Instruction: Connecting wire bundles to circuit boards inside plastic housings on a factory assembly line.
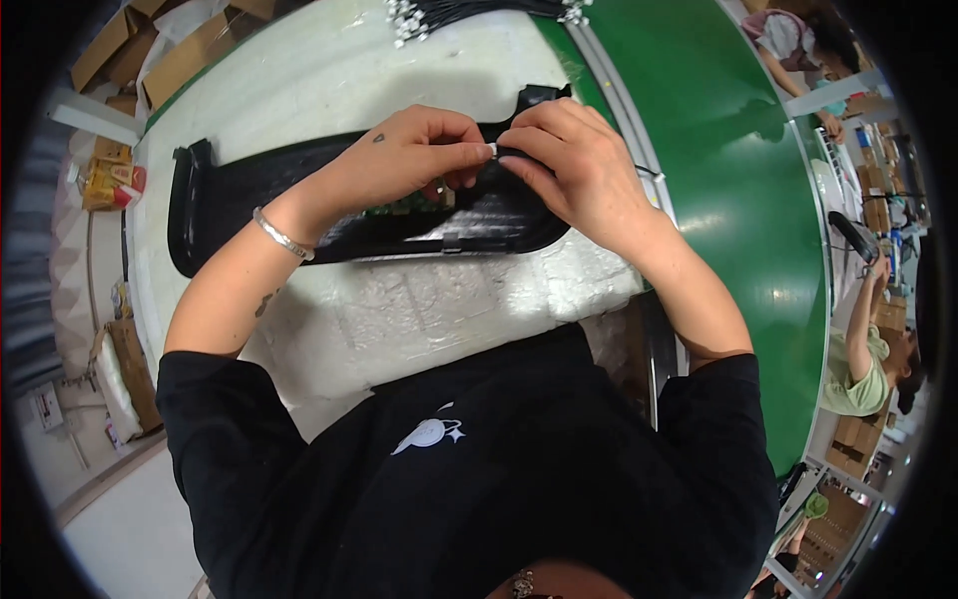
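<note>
Left hand (424,150) and right hand (584,165) meet over the shell (235,205), my thumbs and forefingers pinched about a small white plug (492,150); a black wire (647,173) shows past my right hand. I judge the work midway: the green board (409,205) lies inside the shell already, while the plug is not yet let go; I cannot tell whether it is mated, and nothing covers the board. The shell lies across the white table (299,105), its right end near the right edge; it is long, black and shallow, glossy, round-cornered, with raised ends.
</note>
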The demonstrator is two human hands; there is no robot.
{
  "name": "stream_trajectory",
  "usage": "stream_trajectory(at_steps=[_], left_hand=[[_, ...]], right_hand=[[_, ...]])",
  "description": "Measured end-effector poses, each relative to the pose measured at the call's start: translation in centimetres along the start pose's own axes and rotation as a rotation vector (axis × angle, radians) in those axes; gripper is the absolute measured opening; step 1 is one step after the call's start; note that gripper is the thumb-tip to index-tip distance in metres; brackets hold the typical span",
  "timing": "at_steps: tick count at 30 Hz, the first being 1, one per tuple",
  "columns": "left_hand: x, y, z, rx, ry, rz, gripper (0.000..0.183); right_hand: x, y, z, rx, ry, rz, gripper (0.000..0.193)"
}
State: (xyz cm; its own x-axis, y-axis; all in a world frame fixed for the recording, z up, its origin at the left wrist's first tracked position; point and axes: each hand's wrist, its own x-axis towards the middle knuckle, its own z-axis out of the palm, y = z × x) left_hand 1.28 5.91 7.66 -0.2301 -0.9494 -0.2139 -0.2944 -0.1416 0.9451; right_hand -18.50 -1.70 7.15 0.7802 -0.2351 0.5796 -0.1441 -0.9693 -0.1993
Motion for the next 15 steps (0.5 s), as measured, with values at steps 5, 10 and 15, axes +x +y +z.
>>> stream_trajectory(at_steps=[5, 10, 15], left_hand=[[-0.4, -1.5, -0.7, 0.051, -0.044, -0.090, 0.024], [-0.4, -2.8, -0.6, 0.071, -0.020, -0.169, 0.024], [-0.5, -3.4, -0.4, 0.224, 0.015, -0.047, 0.027]], right_hand=[[0.4, -1.2, 2.0, -0.200, -0.082, -0.052, 0.010], [0.9, -1.4, 3.1, -0.228, -0.187, -0.094, 0.007], [0.9, -1.1, 3.4, -0.187, -0.248, -0.098, 0.006]])
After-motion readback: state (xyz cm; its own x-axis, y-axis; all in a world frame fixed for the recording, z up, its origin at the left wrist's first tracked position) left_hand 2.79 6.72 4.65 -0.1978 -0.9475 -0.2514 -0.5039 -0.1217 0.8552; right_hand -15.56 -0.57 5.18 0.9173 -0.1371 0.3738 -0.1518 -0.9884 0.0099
